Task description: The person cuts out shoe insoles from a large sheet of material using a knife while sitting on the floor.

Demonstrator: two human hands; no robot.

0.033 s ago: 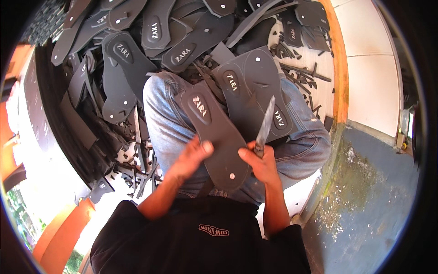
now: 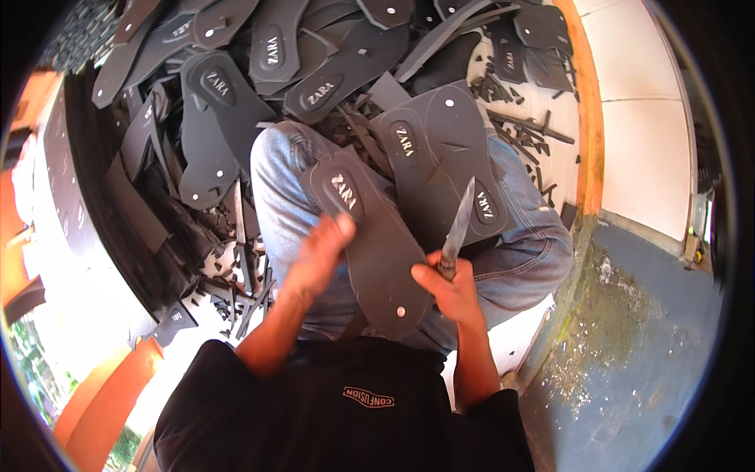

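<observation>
Both hands are working one dark sole [image 2: 377,244] on the lap — left hand [image 2: 318,256] seemingly pinching its edge to steady it, right hand [image 2: 447,287] fisting a knife [image 2: 458,224] blade-up, clear of it.

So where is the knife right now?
The long grey metal knife is just right of centre in the head view, gripped in the right hand, blade pointing up beside the dark grey foam sandal sole on the person's lap.
</observation>
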